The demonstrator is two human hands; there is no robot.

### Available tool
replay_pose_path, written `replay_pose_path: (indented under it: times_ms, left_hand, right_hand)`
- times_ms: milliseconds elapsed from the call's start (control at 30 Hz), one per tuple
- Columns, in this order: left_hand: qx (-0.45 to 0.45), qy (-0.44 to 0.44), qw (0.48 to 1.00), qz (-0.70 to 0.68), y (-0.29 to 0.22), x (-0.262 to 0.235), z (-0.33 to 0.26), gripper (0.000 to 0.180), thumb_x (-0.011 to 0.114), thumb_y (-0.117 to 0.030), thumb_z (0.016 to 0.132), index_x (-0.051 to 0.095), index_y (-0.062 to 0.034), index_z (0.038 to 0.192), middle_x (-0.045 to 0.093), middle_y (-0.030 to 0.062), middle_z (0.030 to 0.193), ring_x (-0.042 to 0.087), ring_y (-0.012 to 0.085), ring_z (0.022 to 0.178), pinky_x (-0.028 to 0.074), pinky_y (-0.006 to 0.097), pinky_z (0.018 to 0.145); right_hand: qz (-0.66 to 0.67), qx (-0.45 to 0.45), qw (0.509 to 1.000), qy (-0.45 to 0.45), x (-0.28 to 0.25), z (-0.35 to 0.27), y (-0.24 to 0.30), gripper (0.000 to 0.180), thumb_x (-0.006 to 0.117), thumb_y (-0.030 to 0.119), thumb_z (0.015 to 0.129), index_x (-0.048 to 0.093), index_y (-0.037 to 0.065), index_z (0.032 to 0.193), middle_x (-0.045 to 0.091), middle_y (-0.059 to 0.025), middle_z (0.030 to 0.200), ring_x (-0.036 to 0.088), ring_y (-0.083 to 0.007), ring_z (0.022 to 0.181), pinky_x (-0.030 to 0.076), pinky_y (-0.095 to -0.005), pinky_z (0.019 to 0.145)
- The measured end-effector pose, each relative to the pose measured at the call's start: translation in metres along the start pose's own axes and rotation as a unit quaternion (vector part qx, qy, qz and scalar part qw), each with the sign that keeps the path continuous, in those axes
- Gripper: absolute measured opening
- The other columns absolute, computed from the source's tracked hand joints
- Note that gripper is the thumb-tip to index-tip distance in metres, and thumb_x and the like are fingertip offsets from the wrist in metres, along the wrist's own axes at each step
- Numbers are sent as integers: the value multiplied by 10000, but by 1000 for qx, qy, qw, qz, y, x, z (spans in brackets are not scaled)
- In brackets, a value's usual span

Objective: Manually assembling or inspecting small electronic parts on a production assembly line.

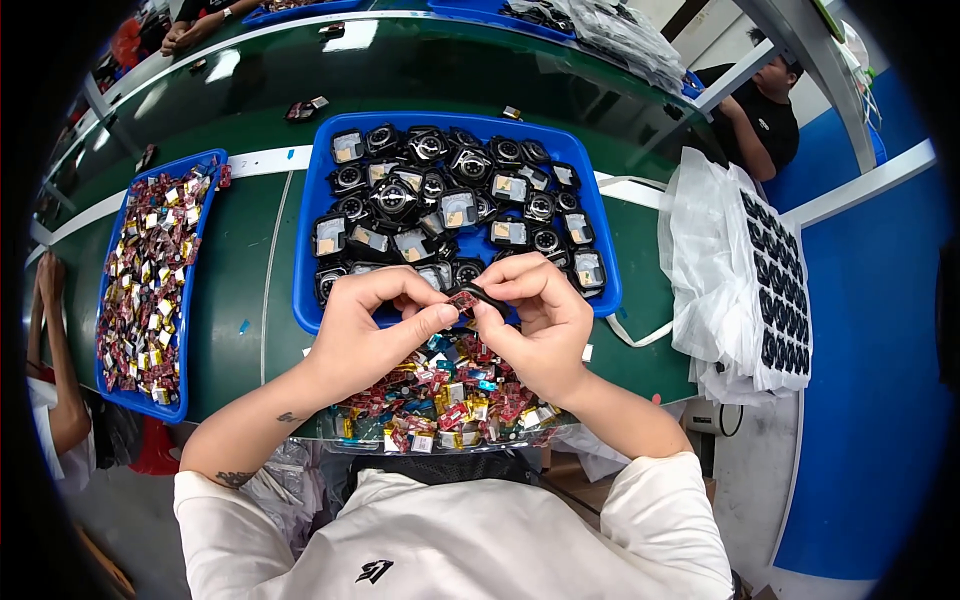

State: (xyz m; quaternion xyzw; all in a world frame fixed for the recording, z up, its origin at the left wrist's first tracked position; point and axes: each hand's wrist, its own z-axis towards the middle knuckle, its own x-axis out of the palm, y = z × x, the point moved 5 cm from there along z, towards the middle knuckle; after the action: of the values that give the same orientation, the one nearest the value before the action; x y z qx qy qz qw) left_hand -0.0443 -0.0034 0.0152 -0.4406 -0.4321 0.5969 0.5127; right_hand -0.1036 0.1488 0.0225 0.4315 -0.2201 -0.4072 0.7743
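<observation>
White shirt (450,535) fills 6 o'clock. At the dial's centre, the left hand (385,312) pinches a red board (462,301), the right hand (542,318) a black part (488,296). Loose boards (455,395) lie heaped towards 6; a blue tray (304,285) of watch cases (393,198) rests at 12 on the green surface (235,300).

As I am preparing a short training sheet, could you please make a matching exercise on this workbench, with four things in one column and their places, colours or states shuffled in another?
Things
1. Small board
2. Watch cases
3. Narrow tray
4. White sheets

Descriptions
A. to the right of the wide tray
B. mostly black, grouped in the wide tray
C. blue, at the left, filled with small parts
D. red, at the left hand's fingertips

Pairs: 1-D, 2-B, 3-C, 4-A
</observation>
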Motion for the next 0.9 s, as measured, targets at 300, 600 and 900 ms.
replay_pose_path:
  times_ms: [300, 600, 900]
  left_hand:
    - [-19, -50, 997, -56, 4, -1, 0, 232, 726, -79, 794, 590, -28, 976, 603, -13, 712, 509, 25, 635, 405, 192, 574]
    - [8, 39, 999, -13, -3, 3, 3, 353, 749, -92, 746, 602, -23, 1059, 582, -30, 717, 446, 12, 612, 352, 173, 549]
    - [-4, 29, 999, -16, -1, 4, 2, 215, 674, -77, 810, 631, -4, 1007, 587, -31, 721, 469, 13, 609, 382, 183, 554]
  right_hand:
    - [80, 28, 996, 35, 3, -1, -3, 239, 671, -102, 757, 546, -29, 948, 542, -108, 1034, 592, -146, 942, 519, -261, 826]
    - [-38, 65, 994, 77, -13, 13, 6, 181, 644, -51, 818, 625, -67, 997, 591, -135, 1020, 604, -172, 940, 524, -278, 810]
    - [-299, 49, 924, -235, -194, 129, -33, 184, 693, 99, 810, 675, -33, 937, 683, -74, 833, 630, -105, 760, 487, -224, 688]
